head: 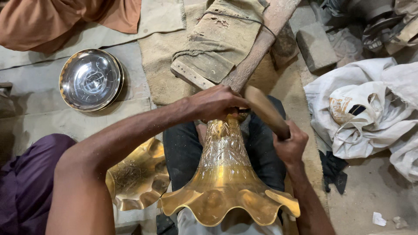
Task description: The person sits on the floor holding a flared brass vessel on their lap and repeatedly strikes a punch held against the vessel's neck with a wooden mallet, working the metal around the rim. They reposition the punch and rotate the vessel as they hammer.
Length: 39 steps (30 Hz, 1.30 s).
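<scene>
Brass horn (pixel 225 174) points its narrow end away from you; left hand (pixel 215 102) grips that tip, right hand (pixel 289 143) clenches the mallet (pixel 265 111) just beside it.

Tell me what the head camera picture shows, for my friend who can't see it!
A person's left hand grips the narrow top of a shiny golden metal horn with a wavy flared rim, which lies over their lap, while the right hand holds a wooden mallet near that top. A round silver bowl sits on the cloth-covered floor to the left.
</scene>
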Motion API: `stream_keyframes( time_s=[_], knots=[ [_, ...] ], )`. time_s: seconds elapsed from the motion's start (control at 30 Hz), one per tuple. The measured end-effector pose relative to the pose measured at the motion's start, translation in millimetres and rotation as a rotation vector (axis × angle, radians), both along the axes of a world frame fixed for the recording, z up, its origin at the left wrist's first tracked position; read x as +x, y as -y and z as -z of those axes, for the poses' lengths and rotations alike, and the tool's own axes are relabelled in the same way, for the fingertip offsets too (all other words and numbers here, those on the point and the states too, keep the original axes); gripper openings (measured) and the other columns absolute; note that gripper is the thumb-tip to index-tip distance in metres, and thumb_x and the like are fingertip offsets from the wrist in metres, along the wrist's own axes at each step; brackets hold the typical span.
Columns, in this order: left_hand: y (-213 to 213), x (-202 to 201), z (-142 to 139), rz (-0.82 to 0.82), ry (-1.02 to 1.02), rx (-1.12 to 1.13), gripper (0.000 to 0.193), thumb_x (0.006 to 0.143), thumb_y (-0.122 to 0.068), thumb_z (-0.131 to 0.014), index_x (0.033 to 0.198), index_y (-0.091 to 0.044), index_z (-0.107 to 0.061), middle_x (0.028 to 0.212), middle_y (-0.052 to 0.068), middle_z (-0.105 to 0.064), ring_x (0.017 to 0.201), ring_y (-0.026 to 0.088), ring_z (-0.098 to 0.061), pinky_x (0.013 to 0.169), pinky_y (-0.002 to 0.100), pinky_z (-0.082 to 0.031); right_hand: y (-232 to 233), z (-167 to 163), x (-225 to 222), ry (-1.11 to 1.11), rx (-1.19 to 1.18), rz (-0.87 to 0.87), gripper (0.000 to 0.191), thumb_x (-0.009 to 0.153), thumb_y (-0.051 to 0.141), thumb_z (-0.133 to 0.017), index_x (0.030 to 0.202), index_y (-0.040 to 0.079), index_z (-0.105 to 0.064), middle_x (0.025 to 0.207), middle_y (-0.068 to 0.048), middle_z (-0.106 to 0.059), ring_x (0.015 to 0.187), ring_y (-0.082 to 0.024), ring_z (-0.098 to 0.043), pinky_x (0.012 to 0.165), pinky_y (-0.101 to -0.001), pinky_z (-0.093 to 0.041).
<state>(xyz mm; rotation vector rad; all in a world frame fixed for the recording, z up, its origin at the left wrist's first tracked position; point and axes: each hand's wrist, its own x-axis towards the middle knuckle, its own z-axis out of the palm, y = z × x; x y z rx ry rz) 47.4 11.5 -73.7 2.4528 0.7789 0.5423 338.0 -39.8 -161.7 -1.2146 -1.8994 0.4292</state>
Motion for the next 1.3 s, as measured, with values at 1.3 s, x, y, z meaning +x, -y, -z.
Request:
stream_keyframes(
  time_s=[1.3],
  knots=[
    [34,-13,30,-0.278,0.133,0.067,0.033,0.097,-0.005,-0.068,0.129,-0.013,-0.071,0.116,0.011,-0.077,0.088,0.024,-0.078,0.072,0.035,-0.068,-21,-61,6,0.019,-0.208,-0.108,0.018,0.09,0.012,-0.078,0.1,0.0,-0.069,0.076,-0.017,-0.07,0.062,-0.025,-0.068,0.059,-0.0392,-0.053]
  ],
)
